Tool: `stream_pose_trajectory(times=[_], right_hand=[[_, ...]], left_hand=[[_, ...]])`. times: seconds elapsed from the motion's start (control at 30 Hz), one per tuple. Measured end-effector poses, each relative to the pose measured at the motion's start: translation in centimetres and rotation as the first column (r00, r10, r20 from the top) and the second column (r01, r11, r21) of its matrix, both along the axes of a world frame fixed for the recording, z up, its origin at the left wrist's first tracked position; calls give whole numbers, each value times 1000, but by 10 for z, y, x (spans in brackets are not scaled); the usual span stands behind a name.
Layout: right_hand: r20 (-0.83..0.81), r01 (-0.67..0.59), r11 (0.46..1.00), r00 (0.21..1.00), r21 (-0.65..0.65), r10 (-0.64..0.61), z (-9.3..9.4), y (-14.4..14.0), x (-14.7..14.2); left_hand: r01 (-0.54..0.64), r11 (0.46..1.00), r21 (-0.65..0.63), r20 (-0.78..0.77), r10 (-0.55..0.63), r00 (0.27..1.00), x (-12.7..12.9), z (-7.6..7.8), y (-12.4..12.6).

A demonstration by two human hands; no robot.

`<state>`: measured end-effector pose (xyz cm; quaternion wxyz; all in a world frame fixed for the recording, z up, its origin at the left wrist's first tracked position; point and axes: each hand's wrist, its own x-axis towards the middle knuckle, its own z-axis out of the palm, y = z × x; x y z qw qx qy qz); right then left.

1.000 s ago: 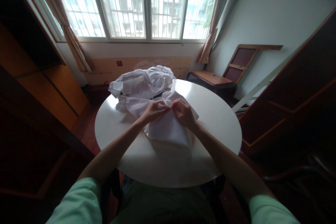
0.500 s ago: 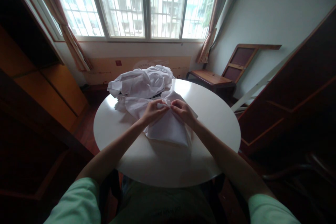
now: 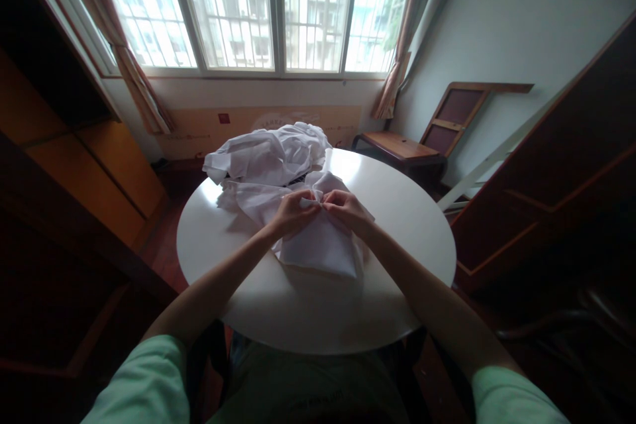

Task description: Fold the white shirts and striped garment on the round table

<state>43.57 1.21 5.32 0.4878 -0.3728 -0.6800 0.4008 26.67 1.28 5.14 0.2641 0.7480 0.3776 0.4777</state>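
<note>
Pinching white cloth [image 3: 318,245] at one bunched spot with both hands: left hand [image 3: 293,212] and right hand [image 3: 348,209] closed on fabric, fingertips nearly meeting. Lying on round white table [image 3: 407,238], mid-top, near edge hanging flat toward body. Crumpled white pile [image 3: 268,156] sitting just behind, touching cloth.
</note>
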Motion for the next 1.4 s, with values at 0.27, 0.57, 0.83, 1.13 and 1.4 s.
stream_pose_trajectory(times=[0.27,0.57,0.83,1.13,1.4], right_hand=[[-80,2,1000,997,-27,-5,-1,1,-1],[-151,-18,998,988,-55,9,-4,1,-2],[-175,-64,995,983,-75,50,-5,1,0],[-183,-44,995,983,-88,28,-2,-2,-2],[-204,-48,996,978,-81,31,-1,-4,-3]], left_hand=[[29,999,-14,10,-29,1000,1,1,0],[53,998,16,20,-54,998,1,-1,2],[69,997,39,19,-70,997,1,-1,1],[71,997,41,29,-72,997,1,-4,3],[83,996,21,23,-84,996,1,-1,0]])
